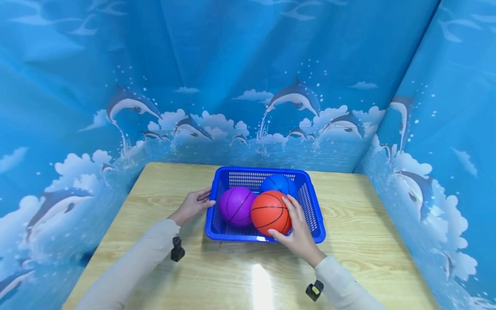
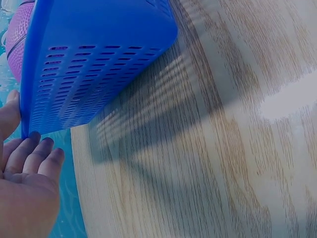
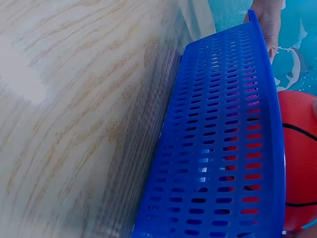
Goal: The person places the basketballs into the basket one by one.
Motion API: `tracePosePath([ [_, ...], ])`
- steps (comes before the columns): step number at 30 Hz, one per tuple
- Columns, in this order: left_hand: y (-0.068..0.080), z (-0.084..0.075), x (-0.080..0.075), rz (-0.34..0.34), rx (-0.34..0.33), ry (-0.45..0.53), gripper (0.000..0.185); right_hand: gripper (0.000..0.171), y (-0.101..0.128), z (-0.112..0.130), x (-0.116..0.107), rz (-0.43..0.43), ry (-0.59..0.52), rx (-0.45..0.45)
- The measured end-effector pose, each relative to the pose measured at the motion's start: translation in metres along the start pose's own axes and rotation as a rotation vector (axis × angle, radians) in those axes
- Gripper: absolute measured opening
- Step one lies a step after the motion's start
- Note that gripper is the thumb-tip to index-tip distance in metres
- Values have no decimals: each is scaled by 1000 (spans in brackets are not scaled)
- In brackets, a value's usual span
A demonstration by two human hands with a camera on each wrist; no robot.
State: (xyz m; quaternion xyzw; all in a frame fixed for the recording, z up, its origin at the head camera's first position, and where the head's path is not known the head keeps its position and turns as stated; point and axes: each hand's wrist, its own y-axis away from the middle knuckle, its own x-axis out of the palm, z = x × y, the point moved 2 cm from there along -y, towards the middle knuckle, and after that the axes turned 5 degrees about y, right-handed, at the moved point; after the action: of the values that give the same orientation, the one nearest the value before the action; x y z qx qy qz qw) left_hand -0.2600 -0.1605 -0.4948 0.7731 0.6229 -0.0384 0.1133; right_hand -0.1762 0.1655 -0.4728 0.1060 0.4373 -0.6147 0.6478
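Note:
A blue slotted plastic basket stands on the wooden table. Three small basketballs lie in it: a purple ball at the left, an orange ball at the front and a blue ball behind. My right hand grips the orange ball, fingers over its right side and thumb under its front. My left hand rests with straight fingers against the basket's left wall. The right wrist view shows the basket's front wall with the orange ball behind it.
Blue dolphin-print curtains close in the table at the back and on both sides. Bare wood lies to the right of the basket, to its left, and in front of it.

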Motion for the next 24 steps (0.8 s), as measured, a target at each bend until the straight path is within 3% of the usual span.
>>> tracePosePath([
  [12, 1, 4, -2, -1, -18, -89, 60, 91, 3, 0, 0, 14, -15, 13],
  [24, 1, 1, -3, 11, -18, -97, 59, 89, 2, 0, -5, 67, -35, 39],
])
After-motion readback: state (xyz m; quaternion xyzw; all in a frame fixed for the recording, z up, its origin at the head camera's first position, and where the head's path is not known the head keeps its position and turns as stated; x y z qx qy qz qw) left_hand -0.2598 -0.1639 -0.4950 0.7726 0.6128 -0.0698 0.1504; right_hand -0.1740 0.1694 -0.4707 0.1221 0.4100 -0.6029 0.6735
